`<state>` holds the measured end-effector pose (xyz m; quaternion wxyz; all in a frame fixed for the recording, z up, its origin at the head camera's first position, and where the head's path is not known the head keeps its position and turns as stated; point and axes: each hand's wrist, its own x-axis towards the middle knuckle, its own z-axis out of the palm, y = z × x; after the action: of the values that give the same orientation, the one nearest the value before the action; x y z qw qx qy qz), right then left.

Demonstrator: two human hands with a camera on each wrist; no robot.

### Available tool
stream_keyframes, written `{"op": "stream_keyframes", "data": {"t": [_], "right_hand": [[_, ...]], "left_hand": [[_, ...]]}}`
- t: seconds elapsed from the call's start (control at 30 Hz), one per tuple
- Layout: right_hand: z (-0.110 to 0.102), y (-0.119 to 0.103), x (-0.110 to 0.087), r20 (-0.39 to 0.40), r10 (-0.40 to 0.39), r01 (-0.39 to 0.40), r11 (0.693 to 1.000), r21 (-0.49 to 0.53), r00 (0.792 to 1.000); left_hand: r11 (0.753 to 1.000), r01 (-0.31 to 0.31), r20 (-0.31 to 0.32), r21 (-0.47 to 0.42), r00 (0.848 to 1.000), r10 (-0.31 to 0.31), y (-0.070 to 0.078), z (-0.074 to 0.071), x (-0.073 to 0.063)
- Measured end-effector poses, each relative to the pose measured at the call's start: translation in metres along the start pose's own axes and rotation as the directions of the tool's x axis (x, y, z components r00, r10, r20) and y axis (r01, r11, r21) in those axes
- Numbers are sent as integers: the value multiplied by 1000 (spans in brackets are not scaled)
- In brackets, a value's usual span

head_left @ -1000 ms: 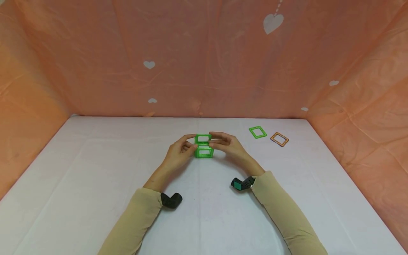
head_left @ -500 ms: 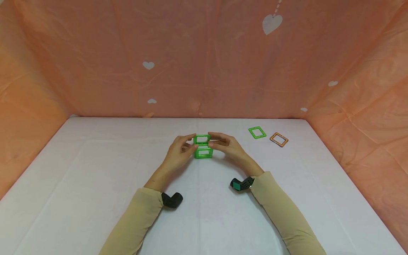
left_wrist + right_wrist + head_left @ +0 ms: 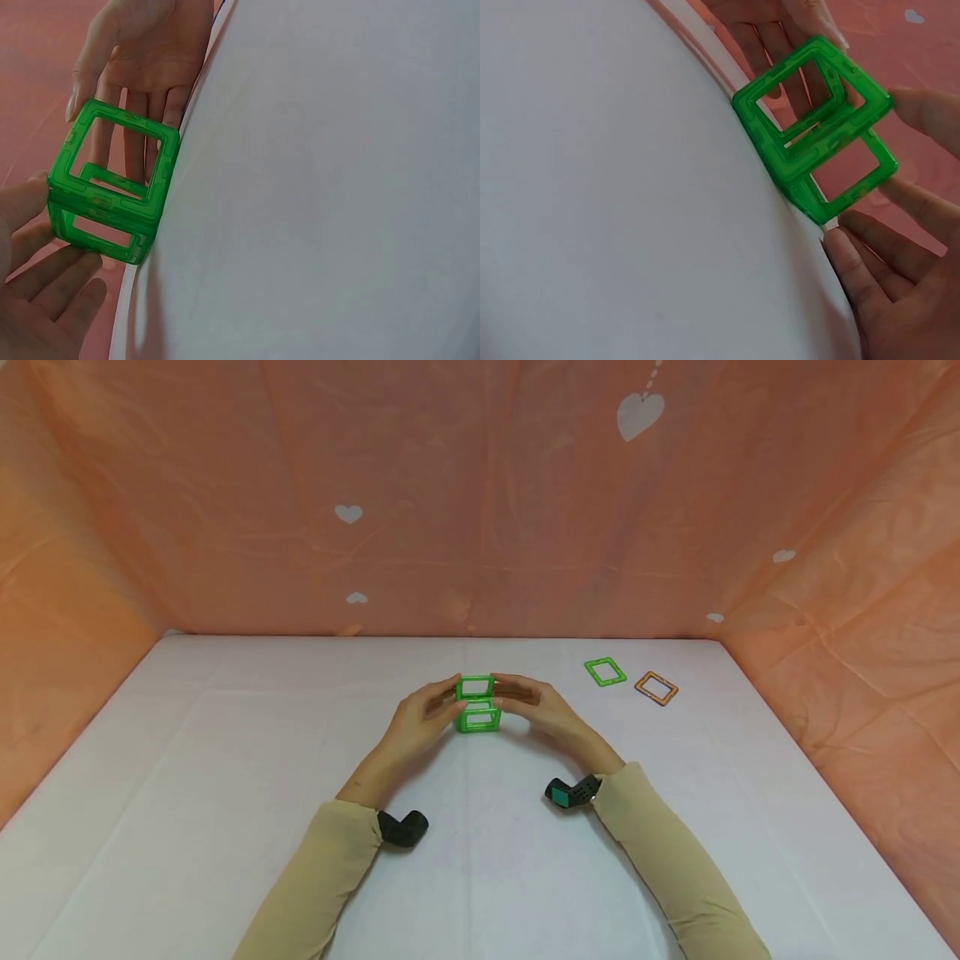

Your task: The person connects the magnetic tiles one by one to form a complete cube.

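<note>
A small box-like build of green see-through magnetic tiles (image 3: 479,728) stands on the white tabletop between both hands. Each tile is a square frame with an open middle, and one tile stands raised at the back. My left hand (image 3: 415,720) holds the build's left side, its thumb at the near corner and a fingertip at the back. From the other side my right hand (image 3: 546,706) grips it the same way, thumb in front and fingers behind. In the right wrist view, the green tiles (image 3: 817,154) meet at their edges, and thumb and fingertips touch the corners.
A loose green square tile (image 3: 606,672) lies flat at the back right. Beside it lies an orange square tile (image 3: 657,688). The white cloth-covered table (image 3: 225,735) is enclosed by orange curtains (image 3: 480,527) at the back and sides.
The fingers of my right hand have shifted slightly on the tiles, a little lower at the back. The build and the loose tiles stay where they were.
</note>
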<state>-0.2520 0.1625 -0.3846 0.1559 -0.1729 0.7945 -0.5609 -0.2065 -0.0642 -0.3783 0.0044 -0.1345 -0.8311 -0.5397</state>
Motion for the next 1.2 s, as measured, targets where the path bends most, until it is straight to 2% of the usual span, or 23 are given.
{"op": "stream_keyframes", "data": {"t": [0.2, 0.47, 0.73, 0.93, 1.2], "right_hand": [[-4, 1, -2, -4, 4, -4, 1000, 14, 1000], [-14, 6, -3, -54, -6, 5, 1000, -26, 999], [-28, 12, -3, -168, -25, 24, 1000, -8, 986], [-37, 20, -3, -295, -73, 76, 997, 0, 953], [-42, 21, -4, -465, -37, 28, 999, -26, 885]], "left_hand": [[1000, 10, 9, -15, 1000, -10, -2, 0, 0], [1000, 6, 5, -12, 1000, -6, -3, 1, 0], [999, 32, 6, 9, 999, -32, -3, 1, -1], [999, 32, 6, 7, 999, -32, -3, 1, -1], [1000, 12, -5, 18, 1000, -12, -4, 2, -2]]}}
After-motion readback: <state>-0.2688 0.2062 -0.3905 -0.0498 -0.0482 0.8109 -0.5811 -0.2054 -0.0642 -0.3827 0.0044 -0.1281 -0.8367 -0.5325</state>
